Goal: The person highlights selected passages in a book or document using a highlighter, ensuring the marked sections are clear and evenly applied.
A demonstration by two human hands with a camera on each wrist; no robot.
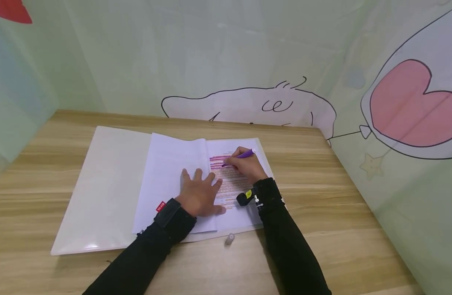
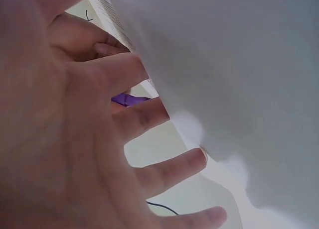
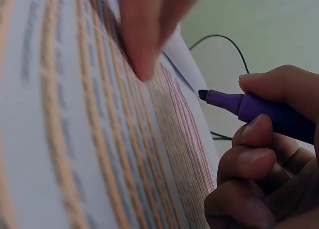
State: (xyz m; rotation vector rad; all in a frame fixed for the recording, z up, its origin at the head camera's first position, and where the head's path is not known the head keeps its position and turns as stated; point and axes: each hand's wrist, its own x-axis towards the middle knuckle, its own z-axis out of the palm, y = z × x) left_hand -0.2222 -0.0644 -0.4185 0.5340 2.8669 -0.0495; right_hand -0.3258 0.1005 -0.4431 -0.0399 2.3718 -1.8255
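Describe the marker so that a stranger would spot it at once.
On the wooden table lies an open white folder, with a printed page striped with coloured lines at its right. Over that page, the right hand grips the marker. Its purple barrel and dark tip set it apart from the small greyish piece lying by the folder's near edge.

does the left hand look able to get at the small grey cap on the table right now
Probably yes: the left hand lies spread on the pages, gripping nothing, and the small grey cap sits uncovered on the table, just beyond the folder's near edge.
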